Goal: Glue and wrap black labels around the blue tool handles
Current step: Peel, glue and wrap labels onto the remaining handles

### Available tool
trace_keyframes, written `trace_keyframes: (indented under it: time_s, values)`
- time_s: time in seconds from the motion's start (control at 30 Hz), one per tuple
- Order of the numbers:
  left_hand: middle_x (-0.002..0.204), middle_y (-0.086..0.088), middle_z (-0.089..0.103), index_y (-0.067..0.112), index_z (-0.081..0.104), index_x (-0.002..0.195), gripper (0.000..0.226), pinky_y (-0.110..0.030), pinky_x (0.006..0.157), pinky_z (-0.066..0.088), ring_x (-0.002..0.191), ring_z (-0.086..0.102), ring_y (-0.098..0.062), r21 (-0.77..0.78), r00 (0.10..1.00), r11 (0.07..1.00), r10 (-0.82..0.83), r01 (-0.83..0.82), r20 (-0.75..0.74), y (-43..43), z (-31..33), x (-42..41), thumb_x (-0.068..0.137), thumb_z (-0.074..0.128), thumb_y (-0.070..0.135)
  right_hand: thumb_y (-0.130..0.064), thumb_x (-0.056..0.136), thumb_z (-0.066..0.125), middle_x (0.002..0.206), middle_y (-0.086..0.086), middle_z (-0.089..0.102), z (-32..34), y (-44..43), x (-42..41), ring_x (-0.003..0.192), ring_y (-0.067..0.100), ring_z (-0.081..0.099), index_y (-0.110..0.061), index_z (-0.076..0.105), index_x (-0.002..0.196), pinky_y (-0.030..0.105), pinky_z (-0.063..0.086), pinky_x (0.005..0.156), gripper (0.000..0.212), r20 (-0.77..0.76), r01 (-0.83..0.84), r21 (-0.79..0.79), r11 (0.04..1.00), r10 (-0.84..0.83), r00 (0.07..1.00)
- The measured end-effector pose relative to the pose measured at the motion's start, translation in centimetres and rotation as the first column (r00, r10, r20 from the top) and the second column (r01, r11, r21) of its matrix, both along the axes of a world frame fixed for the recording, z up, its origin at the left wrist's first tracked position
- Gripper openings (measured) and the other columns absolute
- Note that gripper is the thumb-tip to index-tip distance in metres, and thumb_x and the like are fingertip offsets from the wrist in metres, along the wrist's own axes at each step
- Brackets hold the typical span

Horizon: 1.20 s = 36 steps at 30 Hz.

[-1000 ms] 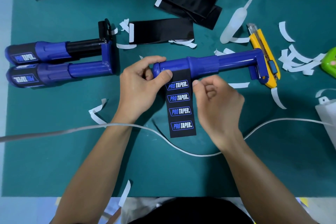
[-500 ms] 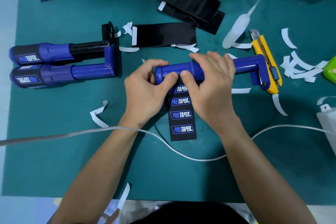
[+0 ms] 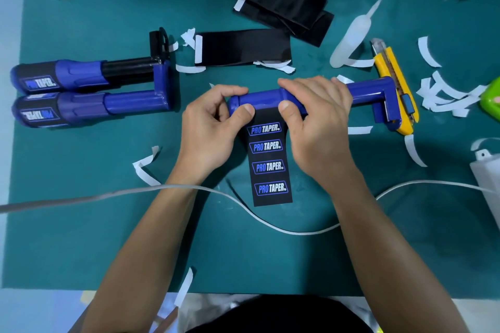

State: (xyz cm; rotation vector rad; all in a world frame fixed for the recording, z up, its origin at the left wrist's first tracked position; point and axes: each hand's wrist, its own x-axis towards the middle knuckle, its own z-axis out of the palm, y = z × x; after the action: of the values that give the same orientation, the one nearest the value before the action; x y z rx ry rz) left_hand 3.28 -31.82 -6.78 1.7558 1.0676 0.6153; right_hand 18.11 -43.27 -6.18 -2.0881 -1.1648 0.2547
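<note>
Black label (image 3: 270,165) now pinned under our thumbs, we grip the blue handle (image 3: 259,97) with left hand (image 3: 208,132) and newly arrived right hand (image 3: 319,121), ready to wrap.

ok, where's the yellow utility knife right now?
Head view, right side of the green mat: the yellow utility knife lies at the bent end of the blue tool, just right of the glue bottle.

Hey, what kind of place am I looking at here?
Likely a small assembly or labelling bench: a green cutting mat, two labelled blue tools set aside, a stack of spare black labels. The left hand and right hand grip another blue handle.
</note>
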Motion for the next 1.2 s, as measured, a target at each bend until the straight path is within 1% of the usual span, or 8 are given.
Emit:
trace_keyframes:
  time_s: [0.17, 0.33, 0.47, 0.6, 0.73, 0.87, 1.03, 1.2]
  values:
    - [0.056, 0.011, 0.037, 0.031, 0.073, 0.11, 0.018, -0.016, 0.057, 0.032, 0.054, 0.035, -0.002, 0.036, 0.999, 0.998, -0.052, 0.052, -0.001, 0.2, -0.1, -0.4, 0.095, 0.071, 0.021, -0.024, 0.103, 0.056, 0.124, -0.001, 0.069, -0.1, -0.1, 0.2, 0.123, 0.023, 0.054, -0.012, 0.071, 0.13, 0.043, 0.019, 0.123, 0.032, -0.006, -0.018, -0.02, 1.0, 0.018, 1.0]
    - [0.065, 0.002, 0.052, 0.03, 0.073, 0.12, 0.023, -0.034, 0.061, 0.039, 0.061, 0.046, -0.016, 0.026, 0.995, 0.995, -0.094, 0.093, 0.017, 0.3, -0.3, -0.8, 0.104, 0.056, 0.034, -0.027, 0.105, 0.057, 0.119, -0.002, 0.069, -0.4, 0.0, 0.4, 0.119, 0.023, 0.056, -0.013, 0.071, 0.126, 0.046, 0.021, 0.121, 0.03, -0.003, -0.01, -0.013, 1.0, 0.01, 1.0]
    - [0.062, 0.008, 0.042, 0.037, 0.071, 0.116, 0.021, -0.019, 0.062, 0.036, 0.059, 0.041, -0.004, 0.085, 0.996, 0.992, -0.087, 0.089, -0.026, 0.3, -0.5, -0.7, 0.097, 0.062, 0.035, -0.03, 0.103, 0.061, 0.115, -0.002, 0.071, -0.6, 0.4, 0.1, 0.115, 0.024, 0.058, -0.011, 0.073, 0.123, 0.042, 0.022, 0.119, 0.03, 0.033, 0.009, 0.012, 1.0, -0.009, 0.999]
    - [0.062, 0.009, 0.039, 0.038, 0.07, 0.113, 0.021, -0.017, 0.061, 0.035, 0.059, 0.039, -0.003, 0.07, 0.995, 0.993, -0.095, 0.096, -0.023, 0.4, -0.5, -0.5, 0.095, 0.063, 0.03, -0.023, 0.104, 0.057, 0.119, -0.001, 0.071, -0.2, 0.2, 0.5, 0.116, 0.025, 0.059, -0.011, 0.072, 0.126, 0.051, 0.027, 0.116, 0.029, 0.026, -0.023, 0.013, 1.0, 0.023, 0.999]
    - [0.063, 0.011, 0.039, 0.038, 0.071, 0.113, 0.022, -0.016, 0.062, 0.035, 0.06, 0.039, -0.003, 0.068, 0.996, 0.994, -0.084, 0.086, -0.027, 0.3, -0.5, -0.5, 0.095, 0.061, 0.03, -0.01, 0.096, 0.058, 0.129, -0.001, 0.067, 0.2, -1.0, 2.3, 0.125, 0.02, 0.052, -0.014, 0.065, 0.137, 0.04, 0.022, 0.122, 0.042, -0.053, -0.108, -0.016, 0.994, 0.107, 0.993]
    - [0.064, 0.013, 0.04, 0.04, 0.07, 0.115, 0.023, -0.013, 0.063, 0.035, 0.061, 0.041, -0.003, 0.056, 0.997, 0.996, -0.071, 0.071, -0.015, -0.1, -0.4, -0.5, 0.095, 0.059, 0.033, 0.007, 0.072, 0.062, 0.119, 0.008, 0.066, 0.1, -2.2, 3.6, 0.119, 0.032, 0.056, -0.004, 0.064, 0.128, 0.047, 0.02, 0.125, 0.057, 0.212, -0.054, -0.109, 0.993, 0.077, 0.974]
    - [0.066, 0.015, 0.044, 0.035, 0.07, 0.127, 0.035, -0.014, 0.064, 0.036, 0.062, 0.041, -0.004, 0.089, 0.996, 0.992, -0.083, 0.085, -0.018, -0.4, -0.4, -0.8, 0.093, 0.066, 0.041, 0.005, 0.078, 0.06, 0.101, 0.011, 0.06, -0.5, -0.6, 3.2, 0.094, 0.037, 0.053, -0.003, 0.063, 0.108, 0.048, 0.034, 0.11, 0.032, 0.298, -0.088, -0.184, 0.979, 0.141, 0.944]
    - [0.07, 0.016, 0.044, 0.041, 0.063, 0.139, 0.067, -0.013, 0.07, 0.041, 0.065, 0.045, -0.006, 0.106, 0.994, 0.99, -0.093, 0.098, -0.049, -0.4, -0.3, -0.8, 0.075, 0.083, 0.04, 0.001, 0.078, 0.061, 0.101, 0.007, 0.059, -0.6, -0.5, 3.5, 0.088, 0.033, 0.051, -0.006, 0.063, 0.106, 0.045, 0.036, 0.094, 0.03, 0.287, -0.08, -0.173, 0.982, 0.128, 0.949]
